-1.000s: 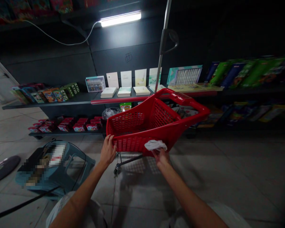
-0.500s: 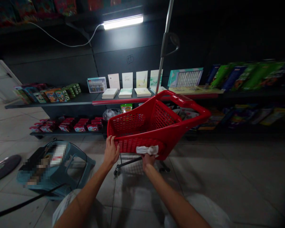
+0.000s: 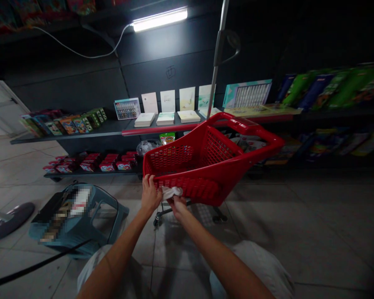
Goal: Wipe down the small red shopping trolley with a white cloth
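Observation:
A red plastic shopping cart (image 3: pixel 212 166) stands on the tiled floor in front of me, its basket empty. My left hand (image 3: pixel 150 195) grips the near left corner of the basket's rim. My right hand (image 3: pixel 177 202) is closed on a white cloth (image 3: pixel 171 192) and presses it against the basket's near wall, right beside my left hand. A metal pole (image 3: pixel 216 62) rises from the cart's far end.
Dark shelves (image 3: pixel 112 129) along the wall carry boxes, notebooks and cards. A teal plastic stool (image 3: pixel 77 220) with things on it stands at the left, a black cable (image 3: pixel 25 270) runs under it. A fan base (image 3: pixel 6 216) lies far left. A tube light (image 3: pixel 158 18) glows above.
My right hand with the cloth has slid left along the basket's near wall, from its right part to next to my left hand. My left hand has kept its grip.

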Demonstrator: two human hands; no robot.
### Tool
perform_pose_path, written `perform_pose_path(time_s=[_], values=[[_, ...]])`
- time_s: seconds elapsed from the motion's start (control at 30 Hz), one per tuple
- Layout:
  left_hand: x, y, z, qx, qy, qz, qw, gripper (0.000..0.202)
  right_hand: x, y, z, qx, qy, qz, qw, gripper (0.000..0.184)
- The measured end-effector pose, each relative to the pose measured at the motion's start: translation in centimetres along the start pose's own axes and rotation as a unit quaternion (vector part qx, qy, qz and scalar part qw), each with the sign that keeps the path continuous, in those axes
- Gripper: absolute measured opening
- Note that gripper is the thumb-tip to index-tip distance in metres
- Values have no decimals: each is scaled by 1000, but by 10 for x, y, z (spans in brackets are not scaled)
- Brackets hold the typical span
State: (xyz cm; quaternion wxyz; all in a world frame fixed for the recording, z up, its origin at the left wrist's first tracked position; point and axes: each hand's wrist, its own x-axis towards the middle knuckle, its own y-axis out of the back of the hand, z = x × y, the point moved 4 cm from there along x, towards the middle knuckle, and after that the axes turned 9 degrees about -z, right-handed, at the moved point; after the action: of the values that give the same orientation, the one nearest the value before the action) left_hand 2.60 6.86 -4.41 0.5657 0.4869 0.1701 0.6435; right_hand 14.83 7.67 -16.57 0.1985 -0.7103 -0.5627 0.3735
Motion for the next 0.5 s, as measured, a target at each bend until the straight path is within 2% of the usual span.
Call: perform_pose_path(time_s=[0.1, 0.33, 0.43, 0.5], values=[[-1, 0, -5, 4, -4, -7, 1000, 62, 4, 32, -37, 14, 22, 56, 998, 34], [-4, 7, -8, 11, -19, -12, 1000, 63, 4, 124, -142, -23, 114, 166, 979, 34], [-5, 8, -6, 9, -29, -16, 999, 65, -1, 149, -177, -18, 150, 183, 971, 32], [-5, 8, -5, 0, -34, -15, 999, 65, -5, 156, -197, -11, 167, 191, 967, 32]])
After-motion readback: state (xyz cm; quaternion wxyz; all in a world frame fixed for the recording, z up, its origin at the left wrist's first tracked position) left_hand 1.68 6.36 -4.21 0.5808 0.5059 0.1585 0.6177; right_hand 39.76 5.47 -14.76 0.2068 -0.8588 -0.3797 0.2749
